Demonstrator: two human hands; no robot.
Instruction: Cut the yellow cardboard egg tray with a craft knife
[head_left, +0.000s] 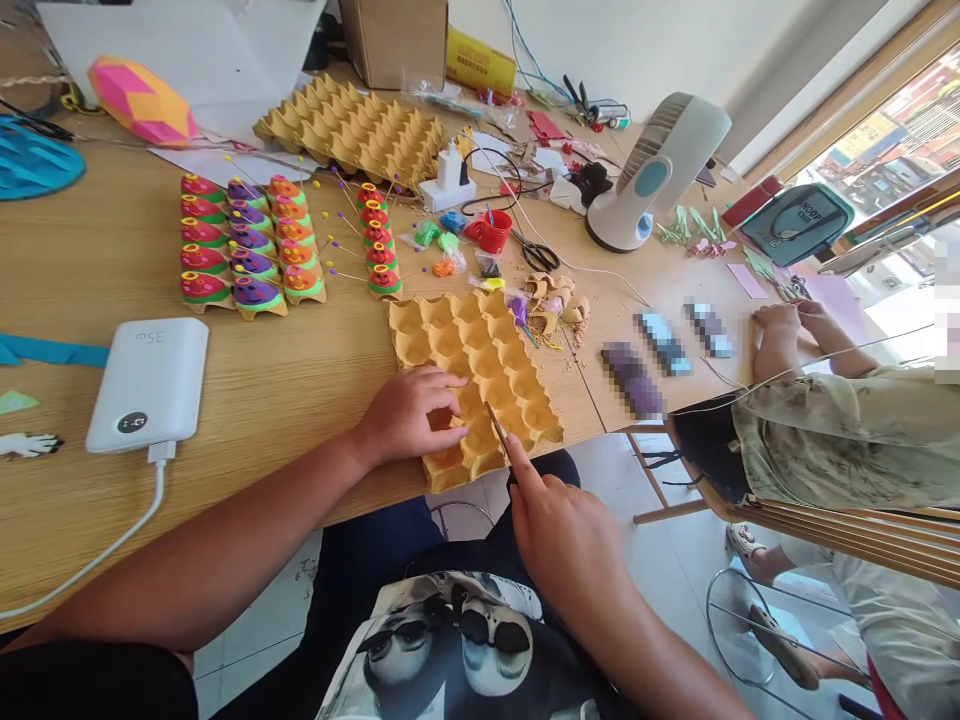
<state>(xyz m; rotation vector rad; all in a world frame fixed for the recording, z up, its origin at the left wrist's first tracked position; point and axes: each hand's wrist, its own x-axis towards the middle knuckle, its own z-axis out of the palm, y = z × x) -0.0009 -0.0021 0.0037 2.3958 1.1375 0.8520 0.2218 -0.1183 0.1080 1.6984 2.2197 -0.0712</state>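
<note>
A yellow egg tray (439, 335) of moulded pulp lies at the table's front edge, its near corner jutting past it. My left hand (409, 412) rests on its left side, thumb and fingers apart over the cups. In my right hand (562, 530) is a slim dark knife (496, 428), its tip touching a ridge between cups. My index finger stretches along the knife; its handle is hidden in my palm. Painted egg-tray caterpillars with red (204, 240), purple (251, 245) and orange (297, 240) faces stand in rows at the back left. Another red-faced strip (380, 240) stands closer to the tray.
A white power bank (148, 385) with a cable is at left. Behind the tray are clay packets (452, 222), a red cup (493, 232), black scissors (536, 252), torn tray scraps (555, 300) and a fan (652, 175). Another person's hands (787, 325) rest on the table at right.
</note>
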